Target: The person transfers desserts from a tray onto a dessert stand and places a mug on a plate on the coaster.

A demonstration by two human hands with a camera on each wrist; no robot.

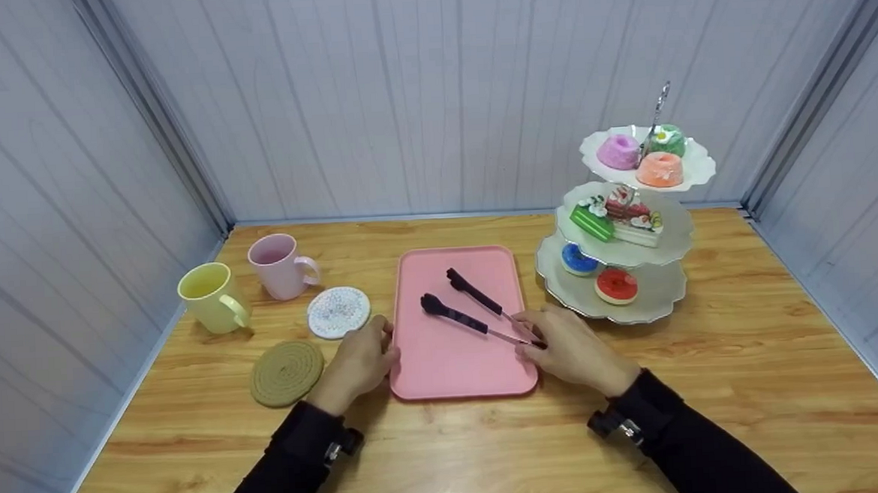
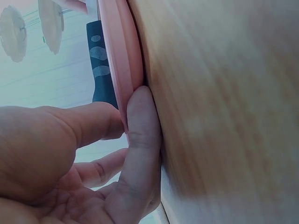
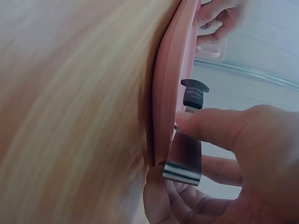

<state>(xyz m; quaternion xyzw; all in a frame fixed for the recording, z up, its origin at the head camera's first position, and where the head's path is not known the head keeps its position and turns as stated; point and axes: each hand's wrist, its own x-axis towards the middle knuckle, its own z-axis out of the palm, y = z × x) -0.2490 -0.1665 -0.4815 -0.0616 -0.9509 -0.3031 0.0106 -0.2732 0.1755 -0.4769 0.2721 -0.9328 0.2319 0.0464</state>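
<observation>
A pink tray (image 1: 452, 362) lies on the wooden table, with black-tipped metal tongs (image 1: 454, 315) resting across it. My left hand (image 1: 358, 356) pinches the tray's left edge, thumb (image 2: 100, 121) at the rim and a fingertip (image 2: 142, 107) low against the side, close to the wood. At the right edge my right hand (image 1: 572, 345) grips the tray, its thumb (image 3: 210, 123) on the rim and the other fingers curled below. The tongs' bent metal end (image 3: 182, 173) sticks out past the rim, between that thumb and the fingers.
Left of the tray are a white speckled coaster (image 1: 339, 312), a tan woven coaster (image 1: 288, 373), a pink mug (image 1: 279, 270) and a yellow mug (image 1: 213, 303). A three-tier stand (image 1: 671, 298) with toy cakes and doughnuts rises close on the right. Panel walls (image 1: 418, 127) enclose the table.
</observation>
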